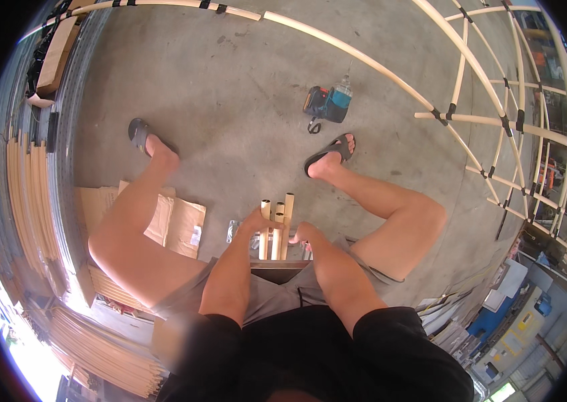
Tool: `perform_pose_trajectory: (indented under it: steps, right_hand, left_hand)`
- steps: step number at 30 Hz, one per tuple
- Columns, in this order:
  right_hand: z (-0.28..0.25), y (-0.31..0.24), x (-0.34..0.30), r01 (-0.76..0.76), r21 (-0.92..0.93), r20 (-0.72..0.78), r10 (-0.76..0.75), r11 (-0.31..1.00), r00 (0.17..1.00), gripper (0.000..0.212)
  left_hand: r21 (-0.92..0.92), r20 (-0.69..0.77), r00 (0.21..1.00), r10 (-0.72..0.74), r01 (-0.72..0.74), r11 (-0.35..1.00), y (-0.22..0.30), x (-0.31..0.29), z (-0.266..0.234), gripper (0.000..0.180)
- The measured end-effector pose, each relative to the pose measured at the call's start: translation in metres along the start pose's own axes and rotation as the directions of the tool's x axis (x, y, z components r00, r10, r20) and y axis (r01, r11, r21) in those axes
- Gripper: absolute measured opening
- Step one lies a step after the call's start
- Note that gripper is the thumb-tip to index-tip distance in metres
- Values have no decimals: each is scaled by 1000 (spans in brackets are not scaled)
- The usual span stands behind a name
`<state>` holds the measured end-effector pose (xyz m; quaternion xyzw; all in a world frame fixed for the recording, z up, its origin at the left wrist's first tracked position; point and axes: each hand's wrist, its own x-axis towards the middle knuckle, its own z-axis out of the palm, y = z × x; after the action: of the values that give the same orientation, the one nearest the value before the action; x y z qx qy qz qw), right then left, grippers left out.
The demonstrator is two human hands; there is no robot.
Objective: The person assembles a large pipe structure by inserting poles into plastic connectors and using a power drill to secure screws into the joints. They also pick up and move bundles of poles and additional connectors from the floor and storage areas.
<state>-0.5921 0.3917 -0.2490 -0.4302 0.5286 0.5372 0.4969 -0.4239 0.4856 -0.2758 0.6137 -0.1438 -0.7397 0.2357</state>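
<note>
Several pale hollow tubes, wooden-looking (pixel 277 234), stand bundled upright between my knees, their open ends uneven in height. My left hand (pixel 256 220) is closed round the bundle from the left, its fingers reaching across the tubes. Just right of them is my right hand (pixel 305 233), with its fingers curled low beside the bundle; what they hold, if anything, is hidden. Some metal parts show around the base of the tubes, too small to make out. Below the bundle runs a brown edge (pixel 280 264), close to my lap.
A teal and black tool (pixel 330 104) lies on the concrete floor beside a clear bottle (pixel 343 86). Flattened cardboard (pixel 183 224) is under my left leg. A pole frame with black joints (pixel 471 60) arches ahead and right. Long poles (pixel 27 201) are stacked at left.
</note>
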Motion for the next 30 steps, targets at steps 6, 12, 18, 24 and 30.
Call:
perform_pose_trajectory:
  steps: [6,12,18,24,30]
  right_hand:
    - [-10,-15,10,186,181,-265,-135,966,955,47]
    - [-19,-20,10,303,270,-337,-206,914,919,45]
    - [-19,-20,18,263,79,-346,-221,962,912,49]
    - [-57,-41,-12,192,-70,-491,-201,979,848,57]
    - [-148,-83,-91,501,339,-835,8,796,551,101]
  left_hand:
    - [-69,-203,962,-184,173,982,-1,-1,-13,31]
    - [-151,-79,982,-172,159,976,-42,21,-19,40]
    - [300,-72,986,-148,163,940,-48,38,-24,57]
    - [569,-103,981,-167,196,799,27,35,-29,63]
    - [760,-40,999,-24,46,648,125,43,-45,72]
